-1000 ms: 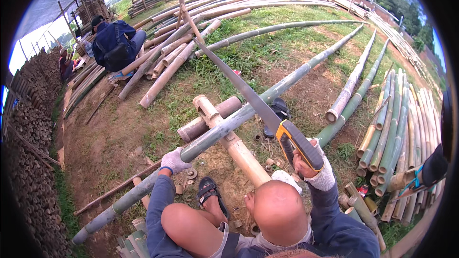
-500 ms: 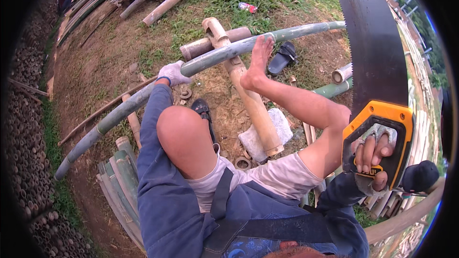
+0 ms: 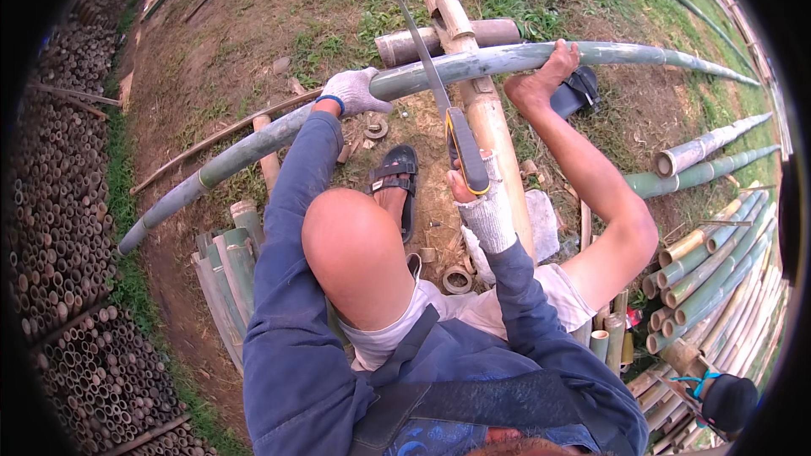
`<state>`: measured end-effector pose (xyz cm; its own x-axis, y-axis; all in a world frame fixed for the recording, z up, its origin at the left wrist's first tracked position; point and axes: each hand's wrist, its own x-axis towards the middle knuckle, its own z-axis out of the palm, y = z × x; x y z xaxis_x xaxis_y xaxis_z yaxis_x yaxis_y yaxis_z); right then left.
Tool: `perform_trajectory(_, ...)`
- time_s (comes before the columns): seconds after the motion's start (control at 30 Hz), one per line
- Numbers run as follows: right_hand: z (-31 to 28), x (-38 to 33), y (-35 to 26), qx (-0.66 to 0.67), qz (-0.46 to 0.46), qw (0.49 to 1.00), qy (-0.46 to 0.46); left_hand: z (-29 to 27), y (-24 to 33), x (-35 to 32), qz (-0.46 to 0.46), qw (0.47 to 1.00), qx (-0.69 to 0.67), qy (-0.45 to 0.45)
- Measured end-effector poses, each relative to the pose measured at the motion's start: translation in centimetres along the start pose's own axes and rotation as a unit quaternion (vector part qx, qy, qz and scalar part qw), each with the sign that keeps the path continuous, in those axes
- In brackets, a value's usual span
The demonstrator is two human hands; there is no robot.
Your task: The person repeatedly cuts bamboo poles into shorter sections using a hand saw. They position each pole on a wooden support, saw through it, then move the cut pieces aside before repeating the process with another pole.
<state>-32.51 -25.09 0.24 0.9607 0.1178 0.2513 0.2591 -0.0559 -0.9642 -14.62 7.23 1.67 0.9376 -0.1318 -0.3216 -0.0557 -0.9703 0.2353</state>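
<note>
Lying across the pale bamboo support (image 3: 488, 131) in the head view, the long green bamboo pole (image 3: 498, 60) looks stiff, smooth and fairly heavy, probably prone to roll; a full wrap just left of the support seems the surest hold. Left of the support, the gloved left hand (image 3: 353, 91) curls over the pole. Nearer the body, beside the support, the right hand (image 3: 487, 213) closes around the handle of the saw (image 3: 438, 87); whether its blade touches the pole, I cannot tell.
</note>
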Motion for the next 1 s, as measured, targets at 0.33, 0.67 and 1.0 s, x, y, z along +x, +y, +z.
perform_trajectory(0.33, -2.7, -2.4, -1.8, -0.046, 0.104, 0.992, -0.052, -0.6, 1.0, 0.7, 0.007, 1.000, -0.023, 0.006)
perform_trajectory(0.67, -2.4, -0.8, 1.4, 0.010, 0.147, 0.989, -0.003, -0.6, 3.5, 5.3, 0.028, 0.999, -0.014, 0.017)
perform_trajectory(1.0, -1.7, 3.0, 1.5, 0.037, 0.094, 0.995, -0.002, -0.4, 4.2, 4.4, 0.023, 0.999, -0.010, 0.038)
